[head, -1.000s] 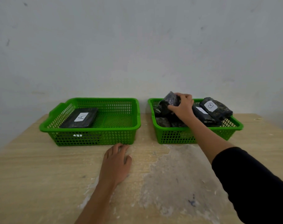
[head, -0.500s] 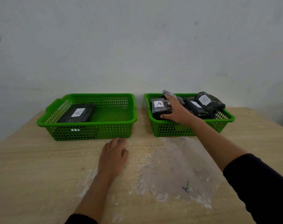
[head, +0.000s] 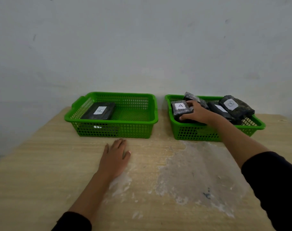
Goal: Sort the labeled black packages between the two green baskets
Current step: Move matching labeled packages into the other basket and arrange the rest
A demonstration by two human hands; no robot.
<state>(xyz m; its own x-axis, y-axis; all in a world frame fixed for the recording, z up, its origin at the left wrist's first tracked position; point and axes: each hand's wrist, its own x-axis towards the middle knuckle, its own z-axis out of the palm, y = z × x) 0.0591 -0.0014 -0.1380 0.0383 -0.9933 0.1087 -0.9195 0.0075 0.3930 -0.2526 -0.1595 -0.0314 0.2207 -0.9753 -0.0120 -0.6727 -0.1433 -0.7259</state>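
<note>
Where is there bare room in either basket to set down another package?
The left basket is open across its middle and right, bordered by the A package on its left side. The right basket is crowded with piled packages and the right hand.

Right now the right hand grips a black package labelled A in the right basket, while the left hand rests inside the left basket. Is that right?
Not quite. The left hand is not inside the left basket; it lies flat on the table in front of it, as the head view shows. The rest holds: the right hand grips the package labelled A in the right basket.
</note>
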